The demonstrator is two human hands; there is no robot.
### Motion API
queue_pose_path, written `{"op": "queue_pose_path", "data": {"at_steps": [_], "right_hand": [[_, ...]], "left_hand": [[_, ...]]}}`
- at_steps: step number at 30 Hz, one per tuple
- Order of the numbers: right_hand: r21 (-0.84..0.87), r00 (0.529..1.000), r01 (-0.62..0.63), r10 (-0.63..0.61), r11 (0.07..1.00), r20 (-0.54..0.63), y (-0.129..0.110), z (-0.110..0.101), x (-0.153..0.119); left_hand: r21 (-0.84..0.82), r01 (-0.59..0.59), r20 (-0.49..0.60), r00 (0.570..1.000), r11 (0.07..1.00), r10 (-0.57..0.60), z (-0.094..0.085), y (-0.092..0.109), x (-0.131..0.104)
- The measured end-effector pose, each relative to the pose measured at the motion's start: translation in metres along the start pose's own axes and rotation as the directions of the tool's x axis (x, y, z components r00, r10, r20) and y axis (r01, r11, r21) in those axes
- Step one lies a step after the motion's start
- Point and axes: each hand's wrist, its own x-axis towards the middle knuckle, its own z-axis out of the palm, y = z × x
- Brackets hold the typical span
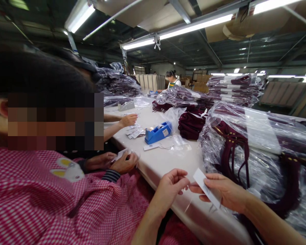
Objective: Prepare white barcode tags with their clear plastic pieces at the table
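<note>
Both hands are working above the surface's (168,160) near edge: the right hand (225,192) is pinching a white tag (206,188), the left hand (169,187) is closing fingertips on its thread; keeping the thread taut should help.

text: none legible | white tag (205,187): blank side | tape dispenser (156,132): label unreadable

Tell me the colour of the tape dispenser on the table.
The tape dispenser is blue, seen clearly in the head view.
</note>
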Motion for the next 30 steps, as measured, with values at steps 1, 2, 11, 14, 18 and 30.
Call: {"op": "queue_pose_path", "data": {"at_steps": [1,2,11,14,18,30], "right_hand": [[-0.006,1.0,-0.007,0.007,1.0,0.01,-0.001,-0.001,-0.001],[-0.02,1.0,-0.016,0.016,1.0,0.02,-0.001,-0.001,-0.002],[-0.106,0.998,0.034,-0.04,0.994,-0.05,-0.011,0.004,-0.011],[-0.064,0.996,0.039,-0.044,0.997,-0.073,-0.01,0.011,-0.023],[0.05,0.987,-0.156,0.157,0.986,-0.021,-0.001,0.024,-0.038],[0.063,0.891,-0.44,0.426,0.896,0.158,0.005,0.022,-0.033]], "left_hand": [[0.017,0.015,-0.001,1.0,1.0,-0.015,-0.001,0.0,-0.002],[0.044,0.028,-0.004,1.0,0.999,-0.028,-0.002,-0.001,-0.005],[0.171,-0.103,-0.2,0.97,0.98,0.137,0.002,-0.01,-0.026],[0.351,-0.187,-0.27,0.918,0.917,0.29,0.0,-0.006,-0.038],[0.526,-0.295,-0.231,0.853,0.798,0.468,-0.003,0.0,-0.05],[0.717,-0.55,0.091,0.682,0.427,0.725,-0.004,0.002,-0.056]]}}
